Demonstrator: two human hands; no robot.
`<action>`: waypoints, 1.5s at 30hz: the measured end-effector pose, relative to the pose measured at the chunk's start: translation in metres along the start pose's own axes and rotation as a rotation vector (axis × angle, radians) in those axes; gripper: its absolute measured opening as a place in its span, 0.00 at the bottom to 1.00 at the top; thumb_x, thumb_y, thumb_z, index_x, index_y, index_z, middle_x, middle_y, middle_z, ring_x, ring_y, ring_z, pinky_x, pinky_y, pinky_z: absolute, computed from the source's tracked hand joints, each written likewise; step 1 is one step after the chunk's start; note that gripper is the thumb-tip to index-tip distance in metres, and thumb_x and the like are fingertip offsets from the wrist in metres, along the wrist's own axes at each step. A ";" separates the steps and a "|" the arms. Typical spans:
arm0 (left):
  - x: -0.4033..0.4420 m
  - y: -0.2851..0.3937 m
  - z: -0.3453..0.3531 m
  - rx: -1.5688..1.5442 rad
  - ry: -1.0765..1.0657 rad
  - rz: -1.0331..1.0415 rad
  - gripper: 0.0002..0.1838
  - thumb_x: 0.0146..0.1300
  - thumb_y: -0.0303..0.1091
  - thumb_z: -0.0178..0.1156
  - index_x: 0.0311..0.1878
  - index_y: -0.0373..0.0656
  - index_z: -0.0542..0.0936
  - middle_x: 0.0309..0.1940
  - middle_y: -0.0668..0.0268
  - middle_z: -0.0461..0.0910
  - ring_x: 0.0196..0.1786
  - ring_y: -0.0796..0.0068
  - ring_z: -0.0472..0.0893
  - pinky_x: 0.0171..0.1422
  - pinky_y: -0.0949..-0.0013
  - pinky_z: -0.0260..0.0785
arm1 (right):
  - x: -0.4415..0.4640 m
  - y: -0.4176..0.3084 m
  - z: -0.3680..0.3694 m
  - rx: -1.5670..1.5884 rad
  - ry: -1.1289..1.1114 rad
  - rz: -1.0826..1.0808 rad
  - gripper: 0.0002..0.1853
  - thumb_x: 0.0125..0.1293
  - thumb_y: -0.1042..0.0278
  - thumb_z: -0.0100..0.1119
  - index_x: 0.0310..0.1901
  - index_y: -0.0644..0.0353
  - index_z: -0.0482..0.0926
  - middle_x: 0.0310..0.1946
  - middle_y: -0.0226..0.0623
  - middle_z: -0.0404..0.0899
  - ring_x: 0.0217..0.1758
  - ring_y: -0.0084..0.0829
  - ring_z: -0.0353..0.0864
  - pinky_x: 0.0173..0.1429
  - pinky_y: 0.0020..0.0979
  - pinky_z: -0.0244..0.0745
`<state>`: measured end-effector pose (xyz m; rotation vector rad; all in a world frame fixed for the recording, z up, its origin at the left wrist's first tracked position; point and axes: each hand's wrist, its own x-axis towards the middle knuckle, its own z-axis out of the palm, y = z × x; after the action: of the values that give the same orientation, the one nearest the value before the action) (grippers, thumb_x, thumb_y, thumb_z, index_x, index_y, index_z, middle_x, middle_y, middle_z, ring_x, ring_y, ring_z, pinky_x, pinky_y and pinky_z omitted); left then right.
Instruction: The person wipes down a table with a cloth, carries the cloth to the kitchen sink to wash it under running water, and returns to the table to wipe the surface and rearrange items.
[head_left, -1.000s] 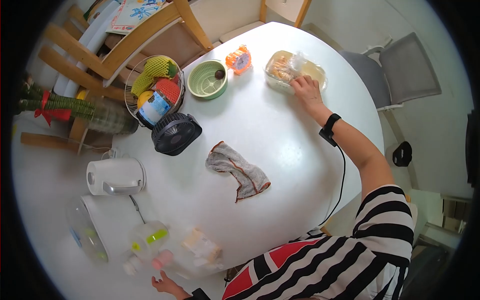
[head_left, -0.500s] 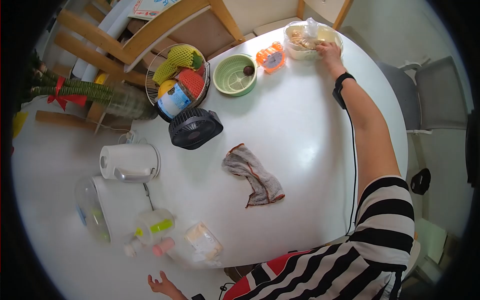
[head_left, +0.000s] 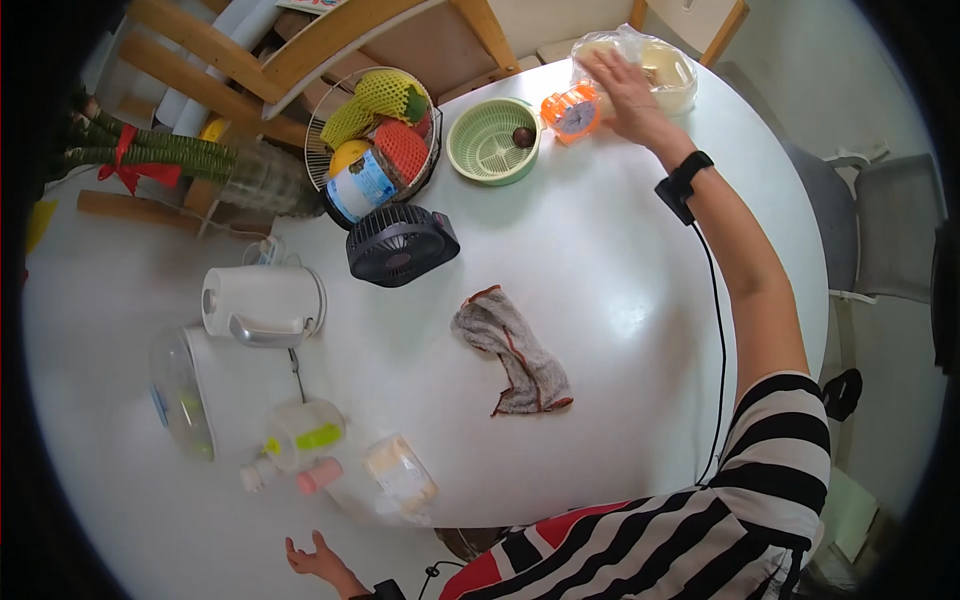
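Note:
At the far side of the table, my right hand (head_left: pixel 632 102) is stretched out with its fingers extended over the left part of a pale plastic container (head_left: pixel 680 82). A clear plastic bag (head_left: pixel 612 42) lies in that container, partly hidden behind the hand. Just left of the hand stands an orange alarm clock (head_left: pixel 572 114). My left hand (head_left: pixel 318 562) hangs off the table's near edge at the lower left, fingers apart and nothing in it. A crumpled grey cloth (head_left: pixel 515 355) with brown edging lies mid-table.
A green basket (head_left: pixel 490 170) holds one dark round item. Near it are a wire fruit basket (head_left: pixel 318 125), a black fan (head_left: pixel 400 245) and a white kettle (head_left: pixel 255 302). A pink bottle (head_left: pixel 320 475) and a wrapped packet (head_left: pixel 400 472) stand at the near left. A black cable (head_left: pixel 722 350) runs along the right.
My right hand has moved left across the container from its right side, and its fingers have straightened. The view has shifted slightly. My left hand stays low at the lower left.

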<state>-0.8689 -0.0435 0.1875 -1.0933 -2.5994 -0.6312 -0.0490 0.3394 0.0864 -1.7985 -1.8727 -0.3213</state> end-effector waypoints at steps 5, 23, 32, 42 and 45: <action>-0.015 0.063 -0.003 -0.131 -0.018 -0.007 0.33 0.60 0.25 0.66 0.68 0.38 0.65 0.67 0.46 0.56 0.67 0.52 0.59 0.71 0.53 0.58 | 0.021 -0.021 0.027 0.049 -0.124 -0.054 0.42 0.50 0.78 0.70 0.68 0.41 0.68 0.64 0.36 0.70 0.72 0.44 0.63 0.75 0.44 0.57; -0.010 0.046 0.007 -0.145 -0.100 0.072 0.33 0.60 0.23 0.66 0.68 0.37 0.64 0.73 0.50 0.50 0.76 0.52 0.45 0.74 0.54 0.53 | -0.017 -0.145 0.016 0.070 -0.108 -0.386 0.28 0.55 0.59 0.70 0.59 0.49 0.77 0.59 0.33 0.76 0.72 0.35 0.64 0.80 0.47 0.48; -0.007 0.043 0.005 -0.118 -0.108 0.167 0.33 0.61 0.24 0.65 0.68 0.39 0.65 0.73 0.50 0.47 0.77 0.53 0.45 0.76 0.54 0.53 | -0.007 -0.131 0.072 -0.066 -0.094 -0.337 0.05 0.56 0.71 0.56 0.30 0.54 0.82 0.34 0.31 0.82 0.52 0.32 0.76 0.63 0.31 0.69; -0.014 0.065 0.000 -0.187 -0.091 0.049 0.32 0.62 0.26 0.63 0.70 0.47 0.66 0.73 0.54 0.49 0.74 0.56 0.55 0.72 0.51 0.56 | 0.012 -0.158 0.056 -0.178 -0.061 -0.073 0.10 0.62 0.64 0.60 0.40 0.58 0.84 0.38 0.37 0.85 0.53 0.36 0.79 0.68 0.35 0.66; -0.014 0.085 0.001 -0.267 -0.102 -0.055 0.31 0.63 0.26 0.63 0.69 0.48 0.68 0.73 0.58 0.50 0.71 0.60 0.61 0.70 0.51 0.58 | 0.028 -0.228 0.009 0.185 -0.234 0.066 0.21 0.61 0.53 0.65 0.50 0.60 0.81 0.44 0.41 0.84 0.55 0.40 0.80 0.65 0.37 0.70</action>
<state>-0.7975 0.0020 0.2061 -1.1592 -2.6964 -0.9832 -0.2739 0.3470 0.1343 -1.8297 -1.9219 0.0885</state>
